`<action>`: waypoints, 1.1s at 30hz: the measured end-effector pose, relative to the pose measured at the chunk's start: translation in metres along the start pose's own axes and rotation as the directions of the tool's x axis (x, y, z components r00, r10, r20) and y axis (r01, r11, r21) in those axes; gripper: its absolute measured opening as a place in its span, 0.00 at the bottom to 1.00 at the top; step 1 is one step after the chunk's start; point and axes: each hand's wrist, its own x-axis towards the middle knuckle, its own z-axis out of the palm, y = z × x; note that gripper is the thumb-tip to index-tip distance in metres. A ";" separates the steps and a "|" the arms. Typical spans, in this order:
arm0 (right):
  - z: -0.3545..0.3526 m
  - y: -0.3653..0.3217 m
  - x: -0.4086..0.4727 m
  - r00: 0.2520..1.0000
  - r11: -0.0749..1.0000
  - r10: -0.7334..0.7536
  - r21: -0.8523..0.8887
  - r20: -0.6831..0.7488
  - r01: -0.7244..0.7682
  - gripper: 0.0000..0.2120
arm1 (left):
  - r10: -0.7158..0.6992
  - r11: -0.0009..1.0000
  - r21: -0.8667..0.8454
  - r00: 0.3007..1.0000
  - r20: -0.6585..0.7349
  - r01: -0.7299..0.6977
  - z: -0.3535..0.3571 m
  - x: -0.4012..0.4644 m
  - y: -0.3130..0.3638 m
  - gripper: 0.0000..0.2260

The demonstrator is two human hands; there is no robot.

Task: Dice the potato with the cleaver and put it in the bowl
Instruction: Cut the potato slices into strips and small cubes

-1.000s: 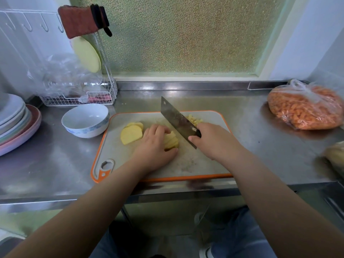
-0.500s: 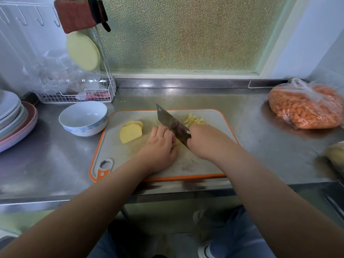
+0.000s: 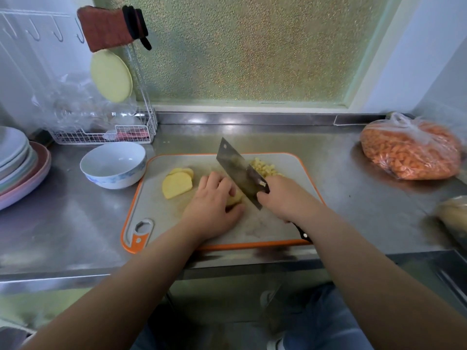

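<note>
On the orange-rimmed cutting board [image 3: 298, 223], the left hand [image 3: 214, 205] lies over a stack of potato slices [image 3: 233, 198], fingers curled down on it and thumb against its near side. Immediately right of those fingers stands the cleaver [image 3: 240, 173], its handle wrapped by the right hand [image 3: 285, 198], its blade running diagonally from near-right to far-left. The cutting line therefore falls just beside the left knuckles, with little potato showing between; judged the critical clearance. Diced pieces [image 3: 262, 166] lie behind the blade. Two uncut slices [image 3: 177, 184] rest left of the hand, toward the white bowl [image 3: 113, 164], which appears to hold nothing yet.
</note>
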 end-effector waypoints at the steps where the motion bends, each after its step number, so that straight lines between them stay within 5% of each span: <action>1: 0.000 -0.001 -0.003 0.999 1.000 -0.019 -0.021 -0.040 0.018 0.04 | 0.014 1.000 0.006 1.000 -0.005 -0.014 -0.001 0.000 0.000 0.12; 8: -0.003 -0.011 -0.016 0.989 0.979 -0.111 -0.183 -0.094 0.092 0.04 | 0.055 0.996 0.064 0.998 -0.008 -0.054 0.006 0.002 -0.001 0.14; 21: -0.008 -0.033 -0.009 0.998 0.931 -0.007 -0.363 0.069 0.032 0.04 | 0.081 0.992 0.098 0.996 0.027 -0.083 0.011 0.004 -0.003 0.15; 27: 0.008 -0.026 -0.010 0.998 0.971 -0.005 -0.238 0.070 0.022 0.11 | 0.101 0.993 0.064 0.995 -0.023 -0.099 0.011 0.002 -0.003 0.13; 33: 0.002 -0.002 -0.003 0.991 0.996 0.073 0.048 0.110 -0.079 0.06 | 0.044 0.999 0.029 0.999 -0.020 -0.044 0.002 -0.003 -0.001 0.12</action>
